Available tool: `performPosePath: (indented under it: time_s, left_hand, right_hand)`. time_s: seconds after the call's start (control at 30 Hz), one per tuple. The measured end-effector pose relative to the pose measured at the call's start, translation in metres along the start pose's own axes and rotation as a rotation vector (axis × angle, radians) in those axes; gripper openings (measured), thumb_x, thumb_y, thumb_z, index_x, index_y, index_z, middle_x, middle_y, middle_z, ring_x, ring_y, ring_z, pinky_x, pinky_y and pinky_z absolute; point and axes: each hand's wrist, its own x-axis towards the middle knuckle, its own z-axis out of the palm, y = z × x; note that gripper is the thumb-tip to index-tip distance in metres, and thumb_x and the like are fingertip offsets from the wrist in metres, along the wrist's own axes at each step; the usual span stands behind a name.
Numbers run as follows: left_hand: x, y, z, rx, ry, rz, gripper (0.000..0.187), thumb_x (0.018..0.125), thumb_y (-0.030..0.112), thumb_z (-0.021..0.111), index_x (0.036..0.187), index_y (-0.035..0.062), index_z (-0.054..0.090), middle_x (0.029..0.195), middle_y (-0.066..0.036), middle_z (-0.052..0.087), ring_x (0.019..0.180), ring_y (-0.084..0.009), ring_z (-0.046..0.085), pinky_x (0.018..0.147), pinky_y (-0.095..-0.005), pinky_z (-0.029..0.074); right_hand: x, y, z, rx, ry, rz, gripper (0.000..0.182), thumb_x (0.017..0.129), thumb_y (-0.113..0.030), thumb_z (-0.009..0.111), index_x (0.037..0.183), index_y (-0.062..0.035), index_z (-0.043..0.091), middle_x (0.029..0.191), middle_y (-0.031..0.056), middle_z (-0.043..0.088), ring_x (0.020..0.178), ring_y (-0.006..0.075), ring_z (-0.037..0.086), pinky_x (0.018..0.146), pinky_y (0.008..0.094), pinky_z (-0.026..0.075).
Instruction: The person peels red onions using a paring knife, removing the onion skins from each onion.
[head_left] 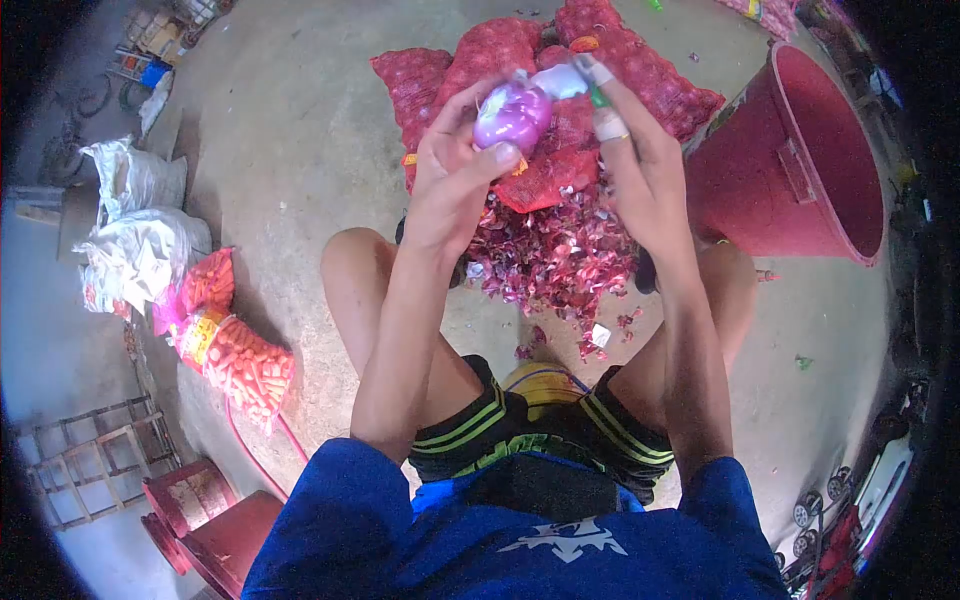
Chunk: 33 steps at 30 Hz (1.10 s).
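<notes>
My left hand (455,160) is closed around a peeled-looking purple onion (512,118), glossy with a pale top, thumb pressed on its lower side. In my right hand (640,165), with white tape on some fingers, is a small knife with a green handle (599,97); its blurred, pale blade (560,82) points toward the onion. Below both hands, a heap of dry red onion skins (550,260) lies on the floor between my feet. Just beyond it are red mesh sacks (490,60) filled with onions, and a slack piece of red netting (548,180) hangs over the heap.
At the right a big dark-red bucket (760,170) tilts on its side toward me. White sacks (150,245) and a mesh bag of carrots (250,370) stand on the left. Red containers (215,530) sit at the lower left. A yellow seat (545,385) shows beneath me.
</notes>
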Motion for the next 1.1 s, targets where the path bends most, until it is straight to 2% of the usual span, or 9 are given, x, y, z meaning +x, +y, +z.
performPosePath:
  time_s: [0.07, 0.27, 0.5, 0.6, 0.67, 0.7, 0.83, 1.0, 1.1]
  left_hand:
    - [-0.001, -0.001, 0.001, -0.205, -0.037, -0.041, 0.067, 0.094, 0.016, 0.078, 0.152, -0.0015, 0.05, 0.146, -0.016, 0.063, 0.129, -0.0272, 0.066, 0.111, -0.0413, 0.055]
    - [-0.003, -0.002, 0.001, -0.649, -0.043, -0.307, 0.055, 0.102, 0.036, 0.071, 0.146, 0.0049, 0.057, 0.137, -0.014, 0.067, 0.125, -0.0272, 0.067, 0.104, -0.0388, 0.053]
    - [-0.002, -0.016, -0.01, -0.466, 0.129, -0.354, 0.041, 0.105, 0.042, 0.069, 0.131, 0.01, 0.066, 0.12, -0.007, 0.073, 0.112, -0.0253, 0.069, 0.093, -0.04, 0.056]
    - [-0.002, -0.015, -0.01, -0.378, 0.112, -0.397, 0.042, 0.104, 0.042, 0.071, 0.131, 0.0109, 0.066, 0.119, -0.006, 0.073, 0.111, -0.0256, 0.07, 0.091, -0.0392, 0.056]
    - [-0.003, -0.012, -0.01, -0.358, 0.07, -0.422, 0.043, 0.103, 0.041, 0.072, 0.132, 0.0112, 0.066, 0.12, -0.007, 0.072, 0.111, -0.0258, 0.069, 0.091, -0.0379, 0.055]
    - [-0.003, -0.013, -0.01, -0.358, 0.069, -0.423, 0.043, 0.103, 0.041, 0.072, 0.132, 0.0112, 0.066, 0.12, -0.007, 0.072, 0.111, -0.0258, 0.069, 0.091, -0.0379, 0.055]
    - [0.001, -0.012, -0.014, -0.485, 0.234, -0.471, 0.044, 0.101, 0.04, 0.075, 0.132, 0.0095, 0.065, 0.125, -0.009, 0.07, 0.113, -0.0265, 0.069, 0.089, -0.0374, 0.058]
    - [0.003, -0.012, -0.014, -0.638, 0.33, -0.427, 0.057, 0.099, 0.04, 0.077, 0.136, -0.0002, 0.059, 0.138, -0.019, 0.063, 0.123, -0.0288, 0.066, 0.096, -0.0384, 0.06]
    - [0.001, -0.013, -0.017, -0.694, 0.298, -0.45, 0.051, 0.101, 0.036, 0.076, 0.136, 0.0021, 0.06, 0.139, -0.017, 0.064, 0.127, -0.0295, 0.065, 0.095, -0.0383, 0.061]
  right_hand:
    - [0.0, 0.001, -0.004, 0.13, 0.002, 0.171, 0.044, 0.109, -0.018, 0.059, 0.151, -0.0042, 0.061, 0.13, 0.0187, 0.076, 0.104, 0.0159, 0.07, 0.099, 0.0333, 0.052]
    - [0.0, 0.013, 0.003, 0.167, 0.065, 0.043, 0.044, 0.11, -0.022, 0.058, 0.149, -0.0013, 0.061, 0.141, 0.0173, 0.071, 0.134, 0.0207, 0.064, 0.115, 0.036, 0.045]
    - [-0.001, 0.012, 0.0, 0.166, 0.018, 0.115, 0.044, 0.111, -0.021, 0.059, 0.15, -0.0011, 0.061, 0.144, 0.0177, 0.07, 0.135, 0.0212, 0.063, 0.117, 0.0373, 0.044]
    - [0.002, 0.026, -0.009, 0.254, 0.118, 0.162, 0.044, 0.113, -0.021, 0.059, 0.152, -0.0026, 0.06, 0.121, 0.008, 0.076, 0.108, 0.0146, 0.071, 0.096, 0.031, 0.054]
    - [0.003, 0.032, -0.021, 0.346, 0.172, 0.165, 0.044, 0.114, -0.021, 0.058, 0.155, -0.0046, 0.059, 0.094, -0.0054, 0.065, 0.077, 0.0038, 0.057, 0.068, 0.0222, 0.047]
    - [0.007, 0.017, -0.016, 0.409, 0.287, 0.147, 0.044, 0.114, -0.02, 0.057, 0.155, -0.0049, 0.058, 0.083, -0.0109, 0.05, 0.067, -0.0002, 0.041, 0.057, 0.02, 0.034]
    - [0.006, 0.042, -0.03, 0.277, 0.045, 0.276, 0.054, 0.112, -0.02, 0.058, 0.162, -0.0035, 0.047, 0.08, -0.0069, 0.052, 0.069, 0.0026, 0.047, 0.06, 0.021, 0.038]
    - [-0.003, 0.04, -0.023, 0.282, 0.025, 0.335, 0.06, 0.11, -0.024, 0.062, 0.162, -0.0008, 0.045, 0.078, -0.0036, 0.052, 0.071, 0.0049, 0.048, 0.064, 0.0229, 0.039]
    - [-0.005, 0.04, -0.025, 0.138, -0.025, 0.396, 0.062, 0.108, -0.029, 0.063, 0.163, -0.0047, 0.045, 0.078, 0.0027, 0.063, 0.074, 0.0126, 0.062, 0.068, 0.0294, 0.047]
